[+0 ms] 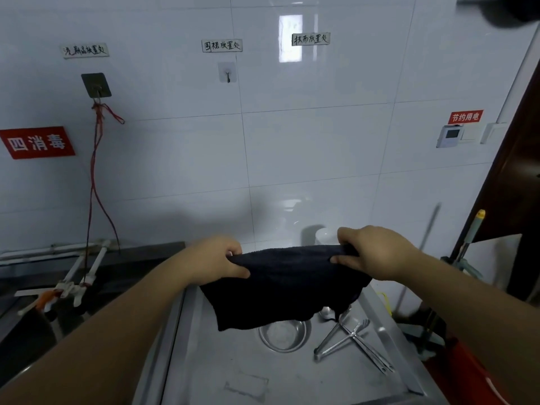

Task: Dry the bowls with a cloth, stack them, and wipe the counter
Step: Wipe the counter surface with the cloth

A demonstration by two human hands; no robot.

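Counter [222,372]: steel, bare up front.
Bowl [283,334]: metal, resting on it beneath the cloth's hem.
Cloth [280,287]: dark, stretched above the bowl.
Left hand [217,263]: pinched one top corner.
Right hand [371,251]: gripped the other.

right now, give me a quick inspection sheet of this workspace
surface: steel counter, raised rim
job's things: dark cloth stretched above the counter; steel bowl partly under it; white bowl by the wall
clutter: utensils crossed right of the steel bowl
grippers: left hand and right hand each pinch a top corner of the cloth
cables: red cord hanging from a wall hook
surroundings: tiled wall with labels and hooks
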